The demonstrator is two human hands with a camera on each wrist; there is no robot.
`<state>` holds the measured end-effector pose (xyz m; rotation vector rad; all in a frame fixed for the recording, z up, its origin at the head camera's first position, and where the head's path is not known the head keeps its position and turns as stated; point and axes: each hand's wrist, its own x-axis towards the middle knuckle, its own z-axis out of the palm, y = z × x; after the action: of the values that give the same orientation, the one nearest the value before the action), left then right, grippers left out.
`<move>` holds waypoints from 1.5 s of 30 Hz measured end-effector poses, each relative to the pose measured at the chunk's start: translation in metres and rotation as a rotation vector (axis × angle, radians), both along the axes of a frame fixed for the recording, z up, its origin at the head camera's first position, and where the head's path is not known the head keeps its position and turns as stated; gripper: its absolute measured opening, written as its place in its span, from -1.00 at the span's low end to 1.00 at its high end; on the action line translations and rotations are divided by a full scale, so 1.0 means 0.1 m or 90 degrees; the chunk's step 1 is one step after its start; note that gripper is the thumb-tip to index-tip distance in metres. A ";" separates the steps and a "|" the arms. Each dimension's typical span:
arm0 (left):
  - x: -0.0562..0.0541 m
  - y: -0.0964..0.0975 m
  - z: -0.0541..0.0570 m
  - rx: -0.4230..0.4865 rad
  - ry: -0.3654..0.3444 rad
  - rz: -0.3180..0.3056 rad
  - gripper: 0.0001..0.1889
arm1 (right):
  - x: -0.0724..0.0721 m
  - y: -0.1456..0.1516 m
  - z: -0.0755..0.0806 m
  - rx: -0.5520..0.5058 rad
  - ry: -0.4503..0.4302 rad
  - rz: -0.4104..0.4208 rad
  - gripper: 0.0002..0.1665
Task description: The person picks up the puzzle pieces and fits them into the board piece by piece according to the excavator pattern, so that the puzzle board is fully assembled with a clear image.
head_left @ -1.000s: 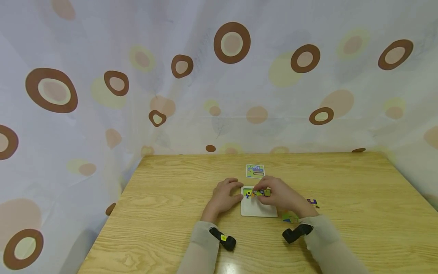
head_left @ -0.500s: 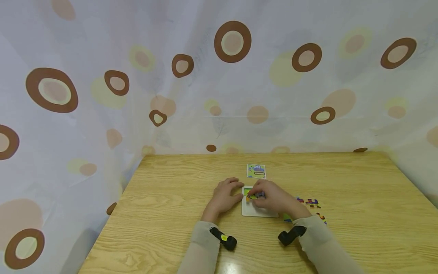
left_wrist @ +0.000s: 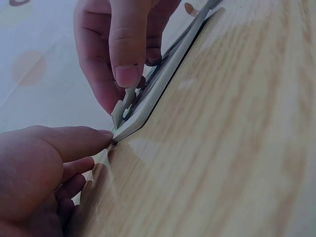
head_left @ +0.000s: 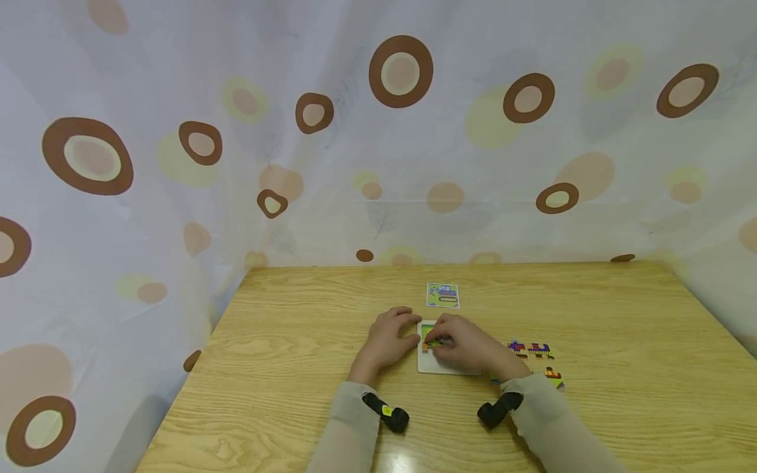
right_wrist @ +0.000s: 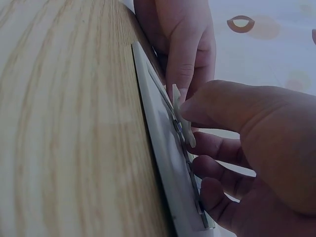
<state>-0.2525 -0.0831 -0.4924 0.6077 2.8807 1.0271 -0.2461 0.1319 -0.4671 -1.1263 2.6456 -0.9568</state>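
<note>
On the wood-grained bench (head_left: 296,341), near its middle, lies a pale square tray (head_left: 443,366), with a patch of bright green showing at its far left part. The right hand (head_left: 464,343) reaches over the tray from the right, its fingers drawn close together; in the right wrist view, thumb and forefinger pinch a thin, knobbed puzzle piece (right_wrist: 185,128), held tilted above the tray's surface near the left edge. Whether the lower end of the piece touches the tray is hard to tell. The left hand (head_left: 390,338) lies at the tray's left side, its thumb tip touching the edge near a corner, the other fingers loosely bent and apart from the thumb, gripping nothing. Beyond the tray, a small picture card (head_left: 443,295) lies flat, printed with a blue-and-purple vehicle on green. To the right, past the right wrist, several colourful loose pieces (head_left: 541,350) lie on the bench, partly hidden by the forearm. Both wrists carry black straps (head_left: 387,414) over light sleeves (head_left: 350,420).
</note>
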 end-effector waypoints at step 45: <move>-0.01 0.01 -0.03 -0.008 0.001 0.002 -0.61 | 0.00 -0.02 -0.04 0.002 0.037 -0.008 -0.79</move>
<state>-0.2537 -0.0824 -0.4952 0.6042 2.8880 1.0090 -0.2466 0.1298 -0.4712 -1.1550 2.7011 -0.9371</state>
